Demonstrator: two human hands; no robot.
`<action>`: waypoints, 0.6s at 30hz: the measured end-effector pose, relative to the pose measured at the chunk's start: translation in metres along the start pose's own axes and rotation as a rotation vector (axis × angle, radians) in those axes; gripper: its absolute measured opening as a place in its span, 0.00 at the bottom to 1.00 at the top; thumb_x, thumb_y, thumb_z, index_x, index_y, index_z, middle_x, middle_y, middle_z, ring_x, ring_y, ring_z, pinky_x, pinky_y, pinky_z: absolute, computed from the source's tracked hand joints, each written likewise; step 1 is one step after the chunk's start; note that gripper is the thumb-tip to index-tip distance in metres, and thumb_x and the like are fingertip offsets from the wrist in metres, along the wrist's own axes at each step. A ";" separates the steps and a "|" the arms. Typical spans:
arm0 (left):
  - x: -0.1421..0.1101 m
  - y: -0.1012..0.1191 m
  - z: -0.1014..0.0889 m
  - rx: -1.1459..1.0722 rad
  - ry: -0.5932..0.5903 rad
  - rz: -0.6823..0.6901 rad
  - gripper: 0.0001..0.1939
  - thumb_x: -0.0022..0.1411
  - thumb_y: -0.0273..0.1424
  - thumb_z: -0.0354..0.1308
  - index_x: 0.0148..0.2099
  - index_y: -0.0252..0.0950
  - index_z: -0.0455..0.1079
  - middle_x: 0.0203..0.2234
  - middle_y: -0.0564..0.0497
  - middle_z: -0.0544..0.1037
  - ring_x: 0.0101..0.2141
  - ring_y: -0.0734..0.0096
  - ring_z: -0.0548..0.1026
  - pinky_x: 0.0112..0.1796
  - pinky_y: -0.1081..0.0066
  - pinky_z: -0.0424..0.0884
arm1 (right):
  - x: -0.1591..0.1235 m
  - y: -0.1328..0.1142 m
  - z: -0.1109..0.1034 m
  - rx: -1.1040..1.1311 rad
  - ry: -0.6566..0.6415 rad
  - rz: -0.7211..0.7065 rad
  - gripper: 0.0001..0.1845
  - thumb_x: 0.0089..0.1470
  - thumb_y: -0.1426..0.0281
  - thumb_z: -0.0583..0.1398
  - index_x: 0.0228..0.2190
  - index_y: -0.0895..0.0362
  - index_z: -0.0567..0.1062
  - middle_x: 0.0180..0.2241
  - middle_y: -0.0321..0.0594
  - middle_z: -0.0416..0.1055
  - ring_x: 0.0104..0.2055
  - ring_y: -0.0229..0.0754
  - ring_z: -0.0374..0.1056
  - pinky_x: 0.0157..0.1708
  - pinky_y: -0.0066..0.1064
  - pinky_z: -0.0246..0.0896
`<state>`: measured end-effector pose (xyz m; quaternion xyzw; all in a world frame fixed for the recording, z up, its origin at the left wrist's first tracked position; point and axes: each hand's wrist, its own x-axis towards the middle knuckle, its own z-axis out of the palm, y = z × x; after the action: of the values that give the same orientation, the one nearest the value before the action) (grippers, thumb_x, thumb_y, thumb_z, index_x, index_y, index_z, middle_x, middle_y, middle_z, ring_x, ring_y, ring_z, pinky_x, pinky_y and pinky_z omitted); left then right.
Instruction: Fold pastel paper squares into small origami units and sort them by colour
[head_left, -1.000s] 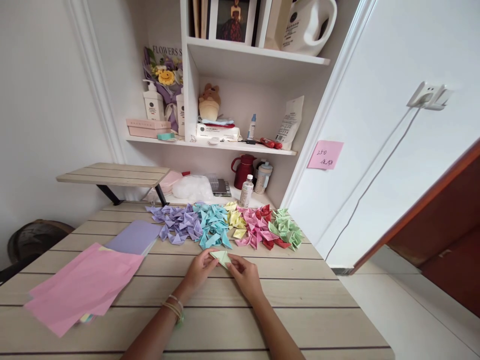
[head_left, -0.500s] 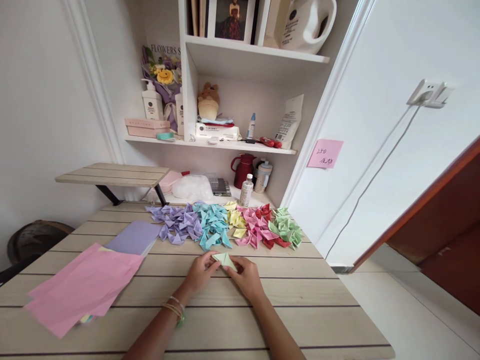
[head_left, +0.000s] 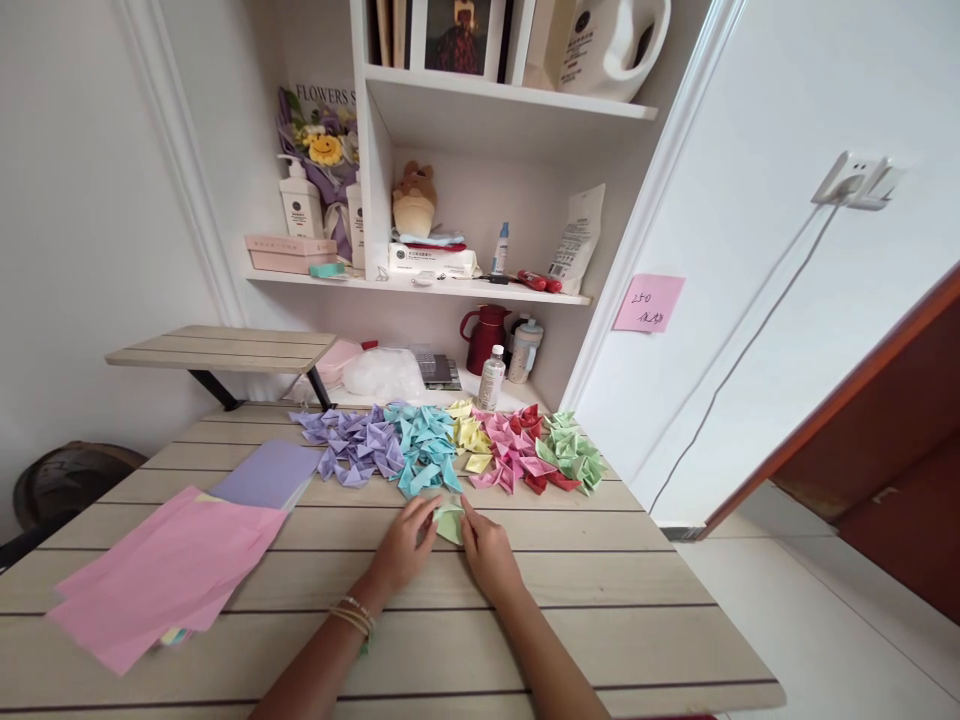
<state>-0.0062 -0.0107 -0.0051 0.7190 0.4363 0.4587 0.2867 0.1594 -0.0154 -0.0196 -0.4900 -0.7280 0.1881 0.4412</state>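
Observation:
A small folded piece of light green paper (head_left: 450,524) is held between my two hands above the slatted table (head_left: 615,575). My left hand (head_left: 405,540) pinches its left edge, fingers curled. On the opposite edge, my right hand (head_left: 487,548) grips it with the thumb and fingers; part of the paper is hidden by the fingers. Just beyond lie folded paper boats in groups: purple (head_left: 360,445), blue (head_left: 424,445), yellow (head_left: 471,440), pink (head_left: 511,455), red (head_left: 529,422) and green (head_left: 571,450).
Pink paper sheets (head_left: 165,580) and a purple stack (head_left: 266,472) lie at the left. Behind them stands a small raised wooden shelf (head_left: 217,350). A plastic bottle (head_left: 491,378), a red jug (head_left: 485,340) and a tumbler (head_left: 526,350) stand at the table's back.
The green paper has been turned between my hands, from a wide diamond shape to a more upright piece. My fingers have shifted their hold on it.

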 end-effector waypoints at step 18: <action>0.006 -0.006 -0.002 -0.350 0.012 -0.230 0.16 0.52 0.41 0.57 0.33 0.32 0.75 0.26 0.47 0.77 0.25 0.69 0.73 0.28 0.71 0.70 | 0.006 -0.006 -0.001 0.603 -0.015 0.246 0.18 0.48 0.55 0.58 0.29 0.58 0.76 0.27 0.42 0.74 0.31 0.43 0.68 0.31 0.31 0.63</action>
<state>-0.0091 -0.0029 -0.0071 0.6008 0.4309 0.4962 0.4551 0.1564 -0.0131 -0.0119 -0.4204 -0.5780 0.4505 0.5350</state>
